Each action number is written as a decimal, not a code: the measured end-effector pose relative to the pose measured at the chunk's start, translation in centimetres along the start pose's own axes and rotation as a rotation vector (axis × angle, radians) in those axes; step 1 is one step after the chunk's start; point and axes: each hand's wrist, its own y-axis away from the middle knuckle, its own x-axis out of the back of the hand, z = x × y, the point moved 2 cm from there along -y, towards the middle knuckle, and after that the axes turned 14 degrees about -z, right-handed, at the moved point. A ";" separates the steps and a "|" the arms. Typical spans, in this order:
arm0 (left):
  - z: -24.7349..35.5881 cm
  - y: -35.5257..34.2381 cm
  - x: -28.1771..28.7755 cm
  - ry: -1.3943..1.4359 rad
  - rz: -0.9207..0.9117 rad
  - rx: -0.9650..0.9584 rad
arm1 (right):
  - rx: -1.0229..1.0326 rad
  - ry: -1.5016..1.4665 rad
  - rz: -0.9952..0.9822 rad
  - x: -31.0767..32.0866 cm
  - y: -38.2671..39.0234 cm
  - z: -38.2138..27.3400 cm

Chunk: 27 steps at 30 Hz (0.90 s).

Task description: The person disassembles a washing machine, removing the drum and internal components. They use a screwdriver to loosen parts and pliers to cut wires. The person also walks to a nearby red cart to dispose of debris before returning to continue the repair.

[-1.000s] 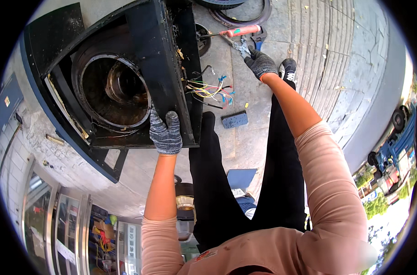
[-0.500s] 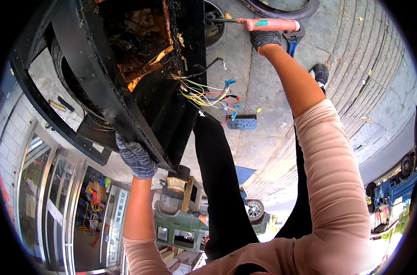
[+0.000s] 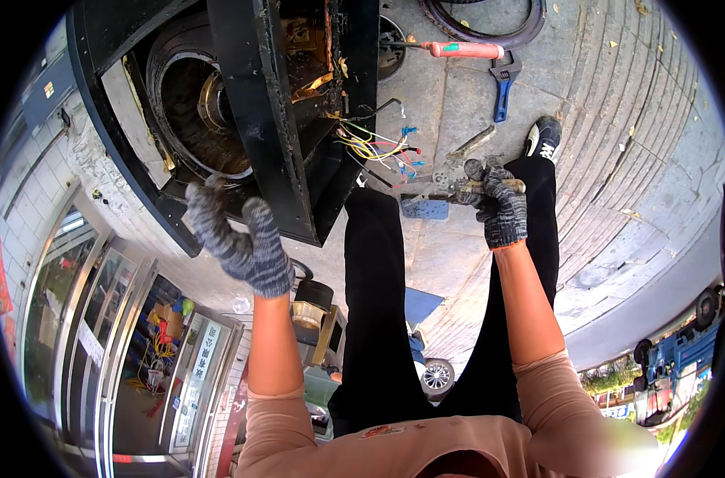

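My right hand (image 3: pixel 502 203), in a grey knitted glove, is closed around a slim hand tool with a wooden handle (image 3: pixel 519 186). Its metal end points left, above a small blue flat piece (image 3: pixel 426 209); its exact kind is unclear. My left hand (image 3: pixel 247 247), gloved alike, is open with thumb and fingers apart, its fingertips blurred. It hovers by the lower edge of a black metal cabinet (image 3: pixel 255 95). A large round opening with a metal ring (image 3: pixel 211 103) shows inside the cabinet. Loose coloured wires (image 3: pixel 370 147) hang from the cabinet's right side.
On the paving lie a red-handled tool (image 3: pixel 466 50), an adjustable wrench (image 3: pixel 502 92) with a blue handle and a narrow strip (image 3: pixel 474 141). A dark ring (image 3: pixel 529 28) and a round pan (image 3: pixel 392 60) are at the far side. My shoe (image 3: pixel 544 137) stands at right.
My right hand has left the red-handled tool, come nearer, and now holds the wooden-handled tool. My left hand has let go of the cabinet edge and opened. The view has shifted left.
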 end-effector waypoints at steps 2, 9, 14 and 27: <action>4.6 0.7 1.4 -0.070 -0.023 -0.086 | -0.043 -0.078 -0.181 2.0 -0.3 0.6; 0.3 12.1 -14.0 1.019 -0.497 1.217 | -0.041 -0.698 -0.519 -0.7 -0.8 1.5; -0.6 8.4 -20.2 1.479 -0.177 0.979 | -0.149 -0.726 -0.597 -2.4 1.0 1.6; 3.3 4.1 -18.5 0.550 -0.608 0.584 | 0.126 1.010 -0.729 -6.8 3.6 -3.5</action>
